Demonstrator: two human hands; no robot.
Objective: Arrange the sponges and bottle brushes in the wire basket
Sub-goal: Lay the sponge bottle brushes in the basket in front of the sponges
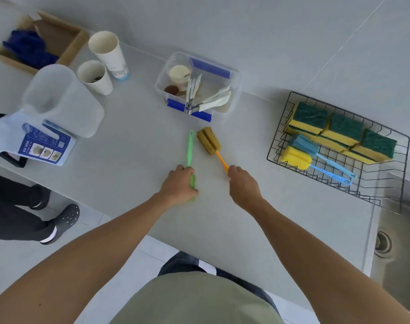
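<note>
The counter [134, 136] looks smooth and matt. The basket [405, 160] is thin dark metal wire. The sponges [344, 127] have soft yellow foam under rough green scouring tops. The brushes [299, 153] have foam heads on glossy plastic handles. The cups [108, 52] are matt paper, the tub [234, 90] clear plastic.

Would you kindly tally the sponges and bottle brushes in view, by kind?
Sponges: 3, all in the basket
Brushes in the basket: 2
Brushes on the counter: 2, one at each hand
Total: 7
</note>
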